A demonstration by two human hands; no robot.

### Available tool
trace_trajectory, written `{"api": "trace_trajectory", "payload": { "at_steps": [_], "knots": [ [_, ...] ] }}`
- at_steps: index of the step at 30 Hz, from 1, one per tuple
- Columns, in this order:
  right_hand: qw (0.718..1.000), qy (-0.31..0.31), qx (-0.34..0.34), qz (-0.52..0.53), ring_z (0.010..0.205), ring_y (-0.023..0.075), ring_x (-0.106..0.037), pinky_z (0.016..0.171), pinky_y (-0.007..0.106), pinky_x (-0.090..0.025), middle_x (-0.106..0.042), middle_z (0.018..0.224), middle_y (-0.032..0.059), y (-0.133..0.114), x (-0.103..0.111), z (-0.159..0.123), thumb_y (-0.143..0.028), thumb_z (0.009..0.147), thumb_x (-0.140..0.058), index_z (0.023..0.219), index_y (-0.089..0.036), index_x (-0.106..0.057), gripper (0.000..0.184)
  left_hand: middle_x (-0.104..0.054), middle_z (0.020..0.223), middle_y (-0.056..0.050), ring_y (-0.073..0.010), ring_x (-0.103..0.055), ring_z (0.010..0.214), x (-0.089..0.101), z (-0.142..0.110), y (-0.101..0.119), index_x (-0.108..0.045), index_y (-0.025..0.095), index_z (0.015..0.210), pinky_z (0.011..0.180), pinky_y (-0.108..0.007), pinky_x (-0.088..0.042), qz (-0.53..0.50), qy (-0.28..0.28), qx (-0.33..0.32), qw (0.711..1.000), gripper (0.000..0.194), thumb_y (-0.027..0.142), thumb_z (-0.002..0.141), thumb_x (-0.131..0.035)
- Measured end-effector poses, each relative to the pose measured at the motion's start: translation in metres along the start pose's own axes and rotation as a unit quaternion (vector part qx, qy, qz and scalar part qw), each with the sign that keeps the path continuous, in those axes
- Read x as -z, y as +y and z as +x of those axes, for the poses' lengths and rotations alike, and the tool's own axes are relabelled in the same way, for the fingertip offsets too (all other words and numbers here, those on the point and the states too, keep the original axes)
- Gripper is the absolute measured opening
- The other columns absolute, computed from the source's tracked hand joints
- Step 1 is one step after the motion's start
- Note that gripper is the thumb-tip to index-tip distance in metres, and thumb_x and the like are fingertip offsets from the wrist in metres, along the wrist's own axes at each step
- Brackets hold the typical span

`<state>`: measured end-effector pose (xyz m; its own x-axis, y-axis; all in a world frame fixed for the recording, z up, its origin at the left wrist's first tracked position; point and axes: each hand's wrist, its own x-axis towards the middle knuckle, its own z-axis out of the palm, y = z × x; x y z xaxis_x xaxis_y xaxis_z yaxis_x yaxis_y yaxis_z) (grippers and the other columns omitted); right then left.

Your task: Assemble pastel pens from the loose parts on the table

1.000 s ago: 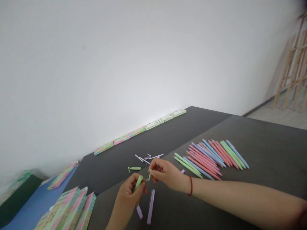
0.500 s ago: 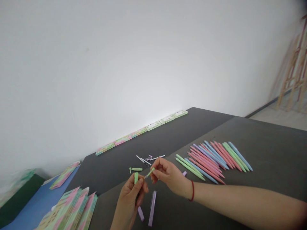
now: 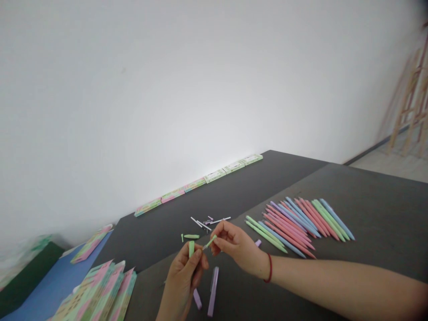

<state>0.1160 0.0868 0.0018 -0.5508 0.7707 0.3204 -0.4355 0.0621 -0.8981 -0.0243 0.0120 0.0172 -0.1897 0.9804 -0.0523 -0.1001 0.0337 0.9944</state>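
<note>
My left hand point(image 3: 183, 273) is closed round a green pen barrel point(image 3: 191, 248), whose top end sticks up above the fingers. Between finger and thumb, my right hand point(image 3: 230, 243) pinches a thin green pen part point(image 3: 210, 241). Its thin clear or metallic tip points at the left fingertips; whether it touches them I cannot tell. Below the hands lies a purple pen barrel point(image 3: 213, 292), with another purple piece point(image 3: 197, 299) partly behind my left hand. Beyond the hands are a green pen piece point(image 3: 191, 236), a tiny green part point(image 3: 182, 238) and several white refills point(image 3: 196, 222).
Assembled pens point(image 3: 290, 225) in pink, blue, green and purple lie in a row at right. Flat printed boxes point(image 3: 195, 184) line the wall edge of the dark table point(image 3: 261, 191). Printed packs point(image 3: 96, 290) are stacked at lower left, near a blue surface point(image 3: 43, 283).
Both hands keep their holds and hardly move. The whole view has shifted very slightly.
</note>
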Motion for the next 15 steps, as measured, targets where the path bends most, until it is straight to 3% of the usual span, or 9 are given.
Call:
{"api": "trace_trajectory", "payload": {
  "at_steps": [8, 12, 15],
  "knots": [
    [0.995, -0.023, -0.012, -0.096, 0.063, 0.0109, -0.053, 0.061, 0.024, -0.044, -0.056, 0.069, -0.0012, 0.007, 0.002, -0.003, -0.029, 0.082, -0.057, 0.082, -0.016, -0.055, 0.013, -0.052, 0.055, 0.007, -0.0010, -0.025, 0.037, -0.005, -0.002, -0.002, -0.053, 0.017, 0.075, 0.037, -0.016, -0.016, 0.026, 0.018, -0.017, 0.999, 0.030, 0.044, 0.074, -0.066],
    [0.977, -0.040, 0.036, -0.206, 0.070, 0.0124, -0.055, 0.064, 0.024, -0.043, -0.061, 0.078, 0.0008, -0.002, 0.005, -0.006, -0.022, 0.082, -0.056, 0.097, -0.016, -0.059, 0.016, -0.053, 0.057, 0.007, -0.0015, -0.025, 0.038, -0.007, -0.003, -0.001, -0.052, 0.018, 0.076, 0.037, -0.016, -0.017, 0.040, 0.027, -0.025, 0.999, 0.029, 0.044, 0.073, -0.065],
    [0.966, -0.046, 0.066, -0.246, 0.071, 0.0126, -0.056, 0.065, 0.023, -0.044, -0.062, 0.078, 0.0012, -0.005, 0.006, -0.008, -0.019, 0.082, -0.056, 0.095, -0.017, -0.060, 0.014, -0.048, 0.053, 0.009, -0.0023, -0.024, 0.037, -0.007, -0.004, 0.000, -0.052, 0.018, 0.077, 0.038, -0.017, -0.015, 0.051, 0.021, -0.027, 0.998, 0.027, 0.042, 0.076, -0.063]
  ]
}}
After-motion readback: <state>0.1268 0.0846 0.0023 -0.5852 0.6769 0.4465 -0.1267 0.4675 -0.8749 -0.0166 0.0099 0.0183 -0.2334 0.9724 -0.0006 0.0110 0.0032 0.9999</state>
